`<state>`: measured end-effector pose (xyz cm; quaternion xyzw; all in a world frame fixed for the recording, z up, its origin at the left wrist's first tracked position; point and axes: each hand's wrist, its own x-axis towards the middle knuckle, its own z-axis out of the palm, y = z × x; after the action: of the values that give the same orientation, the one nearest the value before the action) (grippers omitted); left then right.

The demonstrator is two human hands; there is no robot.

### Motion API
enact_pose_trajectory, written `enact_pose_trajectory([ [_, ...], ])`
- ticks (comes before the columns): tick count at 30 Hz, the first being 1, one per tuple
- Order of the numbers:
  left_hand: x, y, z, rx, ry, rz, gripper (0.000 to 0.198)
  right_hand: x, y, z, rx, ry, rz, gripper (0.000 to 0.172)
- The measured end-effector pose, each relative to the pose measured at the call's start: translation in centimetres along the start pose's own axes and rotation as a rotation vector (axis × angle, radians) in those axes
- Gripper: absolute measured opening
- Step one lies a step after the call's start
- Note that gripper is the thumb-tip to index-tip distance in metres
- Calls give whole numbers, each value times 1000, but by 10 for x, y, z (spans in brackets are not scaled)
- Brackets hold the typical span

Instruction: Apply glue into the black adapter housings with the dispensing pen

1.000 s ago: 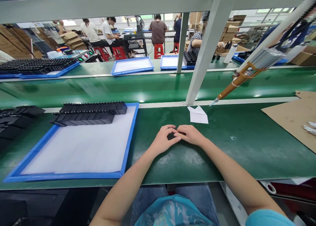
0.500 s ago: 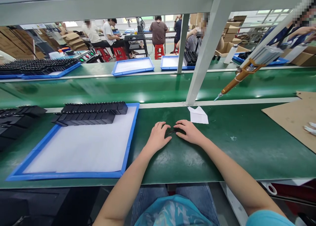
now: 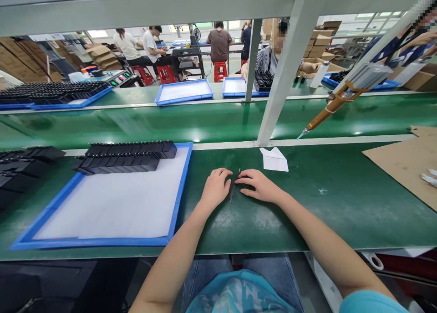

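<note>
My left hand rests on the green bench with its fingers loosely curved and apart, just left of a thin dark tool. That tool is slim and long, perhaps tweezers; its kind is too small to make out. It lies on the bench between my hands, pointing away from me. From the right, my right hand reaches over it with spread fingers, the fingertips at or touching its middle. Neither hand is closed around it. Beyond my right hand lies a folded white paper.
A blue-rimmed tray at left holds rows of black boxes. More black boxes stand at the far left. A dispensing gun hangs at right above cardboard. A white post rises ahead; people work beyond the conveyor.
The thin dark tool has turned from lying crosswise between my hands to pointing away from me. My left fingers have drawn slightly left of it. A person across the conveyor has shifted.
</note>
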<state>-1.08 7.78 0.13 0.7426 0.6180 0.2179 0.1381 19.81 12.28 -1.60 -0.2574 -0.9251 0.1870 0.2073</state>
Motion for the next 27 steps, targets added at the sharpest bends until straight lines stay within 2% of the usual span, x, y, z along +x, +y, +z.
enact_pose_trajectory([
  [5,-1,0,-1,4,-42,20,18,0,-1,0,-5,15,21,30],
  [9,-4,0,-1,24,-103,37,28,1,-3,2,-27,69,19,33],
  [14,-5,-1,-2,9,-125,57,25,0,0,6,-65,2,33,36],
  [19,-5,-1,-3,19,-156,53,23,-1,5,6,-78,46,73,34],
  [21,-4,0,-3,32,-119,52,22,1,6,4,-72,68,85,30],
  [23,-3,0,-3,55,-9,16,21,3,5,2,-53,121,105,24],
  [25,-1,0,-3,59,106,-39,24,5,3,0,-20,204,134,30],
  [27,1,-1,-4,42,157,-72,25,6,2,-3,3,271,149,29],
])
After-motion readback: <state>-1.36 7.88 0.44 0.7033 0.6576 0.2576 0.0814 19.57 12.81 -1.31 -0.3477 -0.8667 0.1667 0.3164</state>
